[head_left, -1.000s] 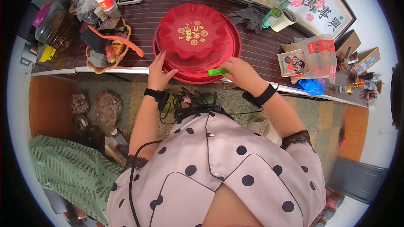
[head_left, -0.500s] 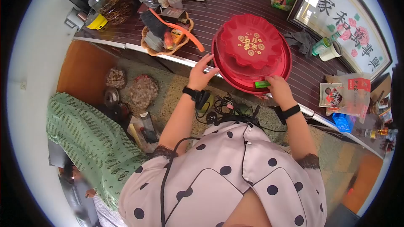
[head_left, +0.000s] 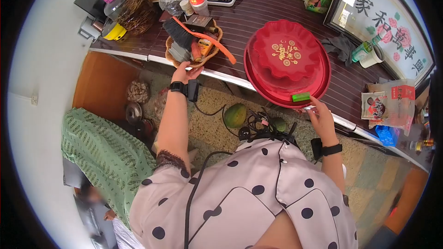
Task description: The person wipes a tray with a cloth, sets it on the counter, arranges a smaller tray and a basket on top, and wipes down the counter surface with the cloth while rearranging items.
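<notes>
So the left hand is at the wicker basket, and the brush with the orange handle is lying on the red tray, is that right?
Not quite: the brush with the orange handle lies across the wicker basket, as the head view shows. The left hand is indeed at that basket.

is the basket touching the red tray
Apart. The head view shows a strip of the brown table between the basket and the red tray.
</notes>
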Action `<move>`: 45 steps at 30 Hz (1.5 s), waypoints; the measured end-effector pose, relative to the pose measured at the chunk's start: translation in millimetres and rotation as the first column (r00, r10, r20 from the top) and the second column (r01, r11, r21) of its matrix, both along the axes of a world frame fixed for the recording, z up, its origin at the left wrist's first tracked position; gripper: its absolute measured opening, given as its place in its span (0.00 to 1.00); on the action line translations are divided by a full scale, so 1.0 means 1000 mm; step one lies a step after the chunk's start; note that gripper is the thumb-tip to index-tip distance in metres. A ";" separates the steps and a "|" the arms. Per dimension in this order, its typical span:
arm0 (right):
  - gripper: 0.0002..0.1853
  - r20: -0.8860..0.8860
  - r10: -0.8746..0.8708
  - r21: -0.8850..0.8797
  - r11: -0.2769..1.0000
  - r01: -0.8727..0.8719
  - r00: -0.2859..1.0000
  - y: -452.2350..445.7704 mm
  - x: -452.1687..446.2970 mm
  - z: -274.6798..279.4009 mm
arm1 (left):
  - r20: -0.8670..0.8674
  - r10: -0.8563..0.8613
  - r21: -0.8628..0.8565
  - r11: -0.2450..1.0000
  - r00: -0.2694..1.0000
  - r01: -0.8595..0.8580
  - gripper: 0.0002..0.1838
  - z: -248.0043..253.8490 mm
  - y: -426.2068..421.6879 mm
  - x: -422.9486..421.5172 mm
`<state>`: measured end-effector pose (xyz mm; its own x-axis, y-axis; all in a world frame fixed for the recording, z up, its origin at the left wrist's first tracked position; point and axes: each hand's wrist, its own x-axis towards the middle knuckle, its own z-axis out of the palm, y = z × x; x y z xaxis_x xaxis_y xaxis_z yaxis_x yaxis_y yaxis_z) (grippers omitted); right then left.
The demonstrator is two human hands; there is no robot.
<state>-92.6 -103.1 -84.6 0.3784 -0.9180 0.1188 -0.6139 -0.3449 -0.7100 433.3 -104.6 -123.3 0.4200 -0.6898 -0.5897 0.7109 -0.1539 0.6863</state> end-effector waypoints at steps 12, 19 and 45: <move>0.31 0.033 -0.159 0.128 0.980 0.154 0.987 0.028 -0.029 -0.001 | 0.142 -0.260 0.012 0.965 0.955 0.261 0.20 -0.010 -0.005 0.025; 0.31 0.013 -0.145 0.082 0.986 0.143 0.989 0.029 -0.047 -0.007 | 0.020 -0.210 -0.073 0.975 0.978 0.210 0.22 0.008 0.021 0.033; 0.32 0.170 -0.220 0.133 0.971 0.199 0.960 0.048 -0.116 -0.042 | -0.060 -0.473 -0.137 0.876 0.879 0.462 0.21 0.104 -0.041 -0.257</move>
